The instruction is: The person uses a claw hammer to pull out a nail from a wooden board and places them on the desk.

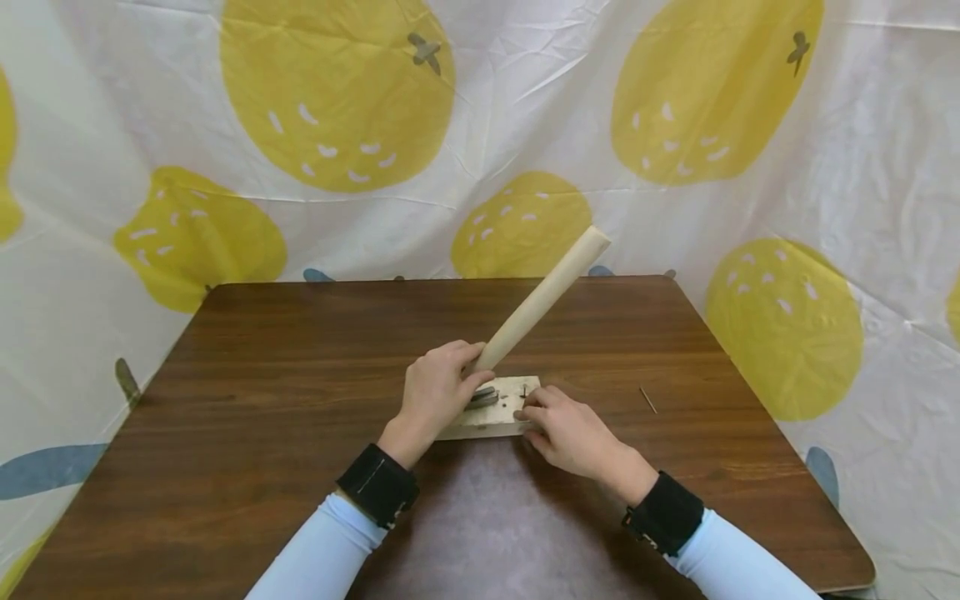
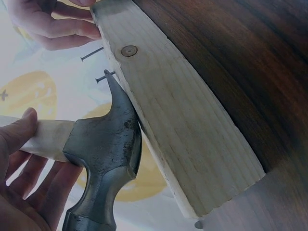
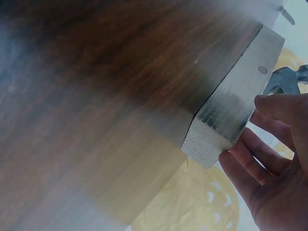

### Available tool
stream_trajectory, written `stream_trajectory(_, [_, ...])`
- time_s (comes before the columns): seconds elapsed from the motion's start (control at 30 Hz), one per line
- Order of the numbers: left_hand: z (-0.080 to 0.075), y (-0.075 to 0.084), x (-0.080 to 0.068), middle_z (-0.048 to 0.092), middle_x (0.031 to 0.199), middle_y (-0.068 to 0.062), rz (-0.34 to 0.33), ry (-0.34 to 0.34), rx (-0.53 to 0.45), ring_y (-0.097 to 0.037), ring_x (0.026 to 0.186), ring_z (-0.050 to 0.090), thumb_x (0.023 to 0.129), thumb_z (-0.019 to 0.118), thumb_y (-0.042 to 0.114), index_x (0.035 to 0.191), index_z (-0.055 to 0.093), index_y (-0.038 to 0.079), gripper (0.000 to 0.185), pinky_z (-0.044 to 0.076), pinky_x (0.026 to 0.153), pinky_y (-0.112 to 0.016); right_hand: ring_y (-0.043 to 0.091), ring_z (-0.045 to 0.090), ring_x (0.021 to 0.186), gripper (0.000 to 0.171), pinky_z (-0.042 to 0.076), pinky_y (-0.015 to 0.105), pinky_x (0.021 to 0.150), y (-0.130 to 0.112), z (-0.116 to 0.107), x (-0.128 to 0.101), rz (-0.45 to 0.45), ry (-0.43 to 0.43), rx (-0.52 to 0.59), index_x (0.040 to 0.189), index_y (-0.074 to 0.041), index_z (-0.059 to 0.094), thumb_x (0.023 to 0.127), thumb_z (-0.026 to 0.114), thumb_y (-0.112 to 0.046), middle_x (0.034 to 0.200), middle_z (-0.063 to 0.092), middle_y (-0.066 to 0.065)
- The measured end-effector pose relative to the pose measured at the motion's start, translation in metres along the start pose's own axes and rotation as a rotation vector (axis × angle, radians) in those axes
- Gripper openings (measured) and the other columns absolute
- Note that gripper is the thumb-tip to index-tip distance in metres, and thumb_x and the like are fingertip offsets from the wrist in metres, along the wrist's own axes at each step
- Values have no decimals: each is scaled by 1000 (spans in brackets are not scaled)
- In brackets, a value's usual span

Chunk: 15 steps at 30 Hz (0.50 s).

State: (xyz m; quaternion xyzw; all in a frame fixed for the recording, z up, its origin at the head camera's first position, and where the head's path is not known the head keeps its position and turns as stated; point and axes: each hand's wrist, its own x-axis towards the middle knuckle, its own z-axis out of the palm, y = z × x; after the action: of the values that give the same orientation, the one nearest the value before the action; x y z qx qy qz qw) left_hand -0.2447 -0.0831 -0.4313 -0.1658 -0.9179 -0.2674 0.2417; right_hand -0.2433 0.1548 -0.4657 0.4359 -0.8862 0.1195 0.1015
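My left hand (image 1: 437, 392) holds a claw hammer (image 1: 543, 296) low on its pale wooden handle, close to the head, and the handle slants up and away to the right. In the left wrist view, the dark steel head (image 2: 103, 139) lies along the block, claw tip right at a nail (image 2: 99, 79) that sticks out. A second nail (image 2: 91, 54) stands beyond it, slightly tilted. Both nails are in a pale wooden block (image 2: 178, 120) lying on the table. At the block's right end, my right hand (image 1: 573, 433) grips it with bent fingers and thumb.
A loose nail (image 1: 648, 400) lies on the brown wooden table (image 1: 300, 358), to the right of the block. Behind the table hangs a white curtain (image 1: 525, 100) with yellow fruit prints. The block's near side has a round knot (image 2: 129, 50).
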Motion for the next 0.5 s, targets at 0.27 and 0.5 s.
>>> stream_trajectory(0.27, [0, 0, 2, 73, 96, 0, 3, 3, -2, -20, 74, 68, 85, 85, 30, 119, 77, 14, 39, 54, 56, -41, 20, 59, 99, 21, 57, 35, 73, 0, 0, 1, -8, 9, -4, 112, -8, 76, 91, 79, -12, 107, 62, 4])
stream_trajectory(0.5, [-1, 0, 1, 73, 97, 0, 6, 3, -23, -20, 74, 68, 85, 86, 28, 119, 77, 14, 38, 53, 56, -40, 20, 59, 98, 20, 57, 35, 72, 0, 1, 1, -17, 18, -7, 111, -8, 76, 91, 79, -12, 106, 62, 4])
